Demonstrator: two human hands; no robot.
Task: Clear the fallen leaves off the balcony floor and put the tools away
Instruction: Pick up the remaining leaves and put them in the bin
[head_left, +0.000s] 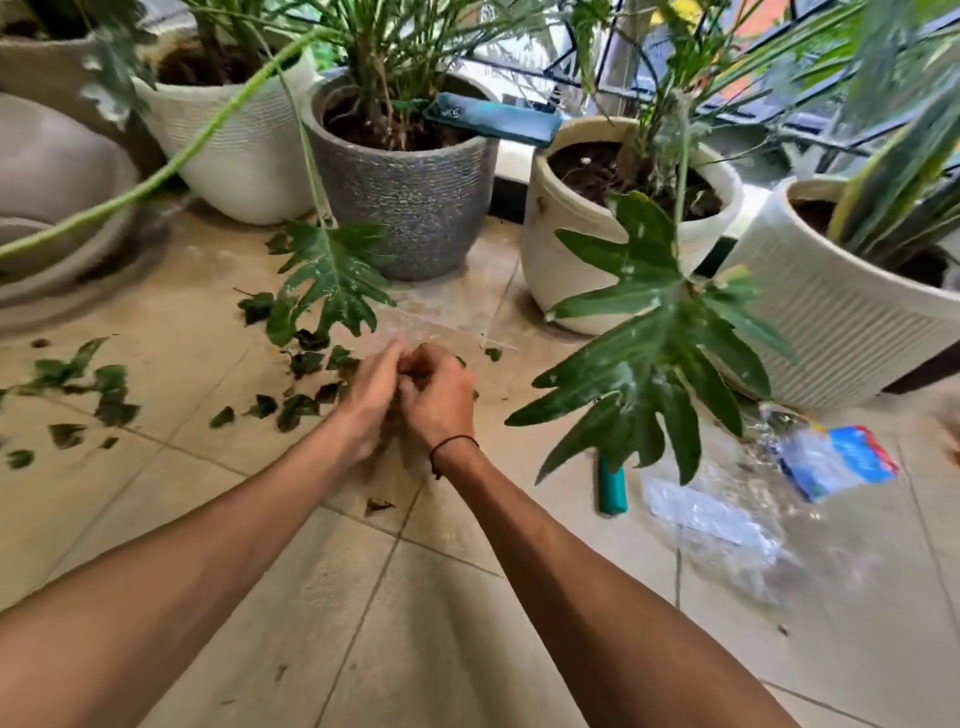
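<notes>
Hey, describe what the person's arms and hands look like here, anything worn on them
Both forearms are bare, with no sleeves in view and no gloves on either hand. The right hand has a thin black cord bracelet around the wrist, a short end hanging from it. The left hand and its wrist show nothing worn. No rings or watch are visible, though the hands are motion-blurred.

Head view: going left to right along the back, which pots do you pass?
Large grey pot at the left edge → white ribbed pot → speckled grey pot → cream pot → white ribbed pot at the right edge.
</notes>
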